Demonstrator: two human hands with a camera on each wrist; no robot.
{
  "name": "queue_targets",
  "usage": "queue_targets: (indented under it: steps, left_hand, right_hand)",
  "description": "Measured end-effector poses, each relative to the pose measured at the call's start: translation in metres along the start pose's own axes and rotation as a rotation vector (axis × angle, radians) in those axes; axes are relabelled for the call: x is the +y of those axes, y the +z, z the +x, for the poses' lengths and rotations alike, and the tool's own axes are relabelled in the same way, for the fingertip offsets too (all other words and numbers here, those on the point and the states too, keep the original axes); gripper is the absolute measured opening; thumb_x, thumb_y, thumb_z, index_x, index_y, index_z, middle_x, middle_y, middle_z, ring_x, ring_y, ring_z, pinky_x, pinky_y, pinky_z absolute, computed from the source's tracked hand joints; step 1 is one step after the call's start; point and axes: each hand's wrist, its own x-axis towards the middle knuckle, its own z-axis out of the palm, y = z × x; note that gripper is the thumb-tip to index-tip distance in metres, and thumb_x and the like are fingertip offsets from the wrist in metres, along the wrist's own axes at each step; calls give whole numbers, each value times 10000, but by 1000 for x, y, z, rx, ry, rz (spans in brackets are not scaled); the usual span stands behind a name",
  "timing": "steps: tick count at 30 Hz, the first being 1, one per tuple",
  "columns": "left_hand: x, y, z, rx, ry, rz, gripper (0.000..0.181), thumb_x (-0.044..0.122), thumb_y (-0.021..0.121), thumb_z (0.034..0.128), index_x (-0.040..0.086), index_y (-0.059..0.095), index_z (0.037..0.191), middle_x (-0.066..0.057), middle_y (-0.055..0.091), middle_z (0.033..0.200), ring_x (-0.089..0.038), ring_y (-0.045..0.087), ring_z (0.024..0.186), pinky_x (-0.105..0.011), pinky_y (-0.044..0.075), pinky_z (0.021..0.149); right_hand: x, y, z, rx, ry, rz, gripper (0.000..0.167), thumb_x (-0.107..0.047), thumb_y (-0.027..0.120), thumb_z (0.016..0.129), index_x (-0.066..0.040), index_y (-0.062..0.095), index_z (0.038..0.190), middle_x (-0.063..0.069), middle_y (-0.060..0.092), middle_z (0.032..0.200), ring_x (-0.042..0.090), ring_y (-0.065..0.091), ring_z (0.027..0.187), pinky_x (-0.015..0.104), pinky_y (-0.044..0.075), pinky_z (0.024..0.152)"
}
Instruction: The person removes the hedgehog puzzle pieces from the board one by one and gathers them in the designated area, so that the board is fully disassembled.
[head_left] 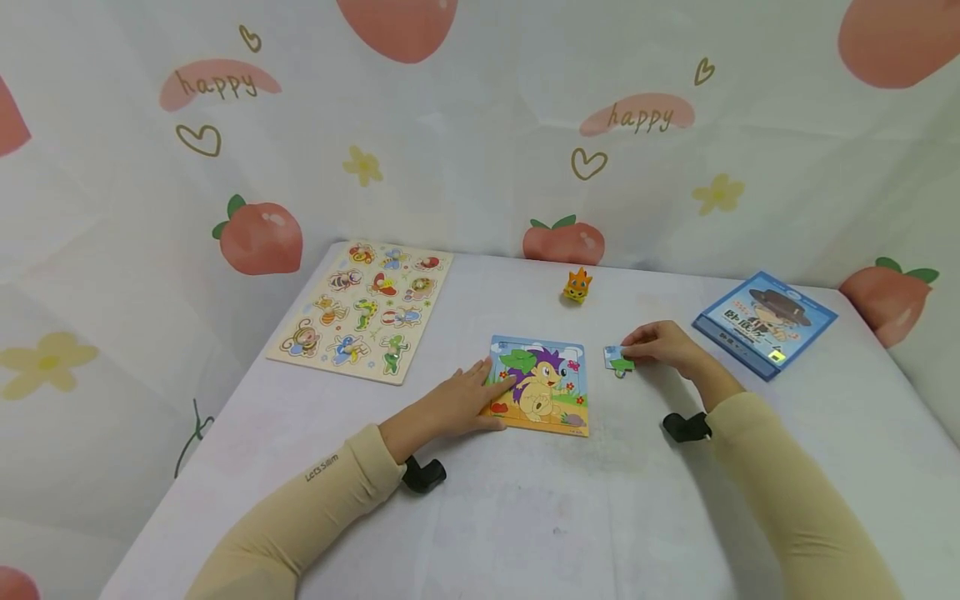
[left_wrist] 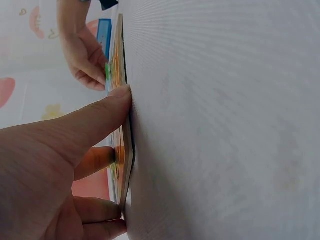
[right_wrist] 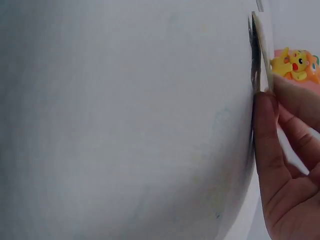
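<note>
A square jigsaw puzzle (head_left: pixel 551 423) with a purple-spined hedgehog lies flat on the white table. My left hand (head_left: pixel 456 402) rests on its left side. One finger lies on the picture, while the thumb (left_wrist: pixel 112 107) touches the near edge and other fingers (left_wrist: pixel 97 210) touch the left edge. To the right of the puzzle, my right hand (head_left: pixel 663 346) pinches a small blue and green jigsaw piece (head_left: pixel 617 358) between thumb and fingers. Seen edge-on in the right wrist view, the piece (right_wrist: pixel 263 47) is thin and held just above or at the table; I cannot tell which.
A wooden board (head_left: pixel 411 340) with insect pictures lies at the back left. An orange and yellow toy figure (head_left: pixel 577 285) stands behind the puzzle. At the right lies a blue box (head_left: pixel 765 321) with a hatted character. A printed cloth (head_left: pixel 465 167) hangs behind the table.
</note>
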Motion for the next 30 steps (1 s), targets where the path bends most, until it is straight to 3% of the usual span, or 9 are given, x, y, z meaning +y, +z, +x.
queue_targets:
  steps: [23,30]
  left_hand:
    - [-1,1,0,4,0,-2,710,511,563,869,265,282,1473,-184,149,1552,-299,161,1442,-498,219,1143]
    - [-2,2,2,2,-1,7,713,514,563,869,266,277,1474,-183,153,1551,-299,164,1441,-492,226,1141]
  right_hand:
    - [-1,0,0,37,10,-59,306,-184,654,869,45,634,1071,7,673,894,76,577,751,184,485,695]
    - [-21,3,-1,50,-46,-125,305,-180,637,881,52,643,1078,87,655,941,124,574,754,237,524,730]
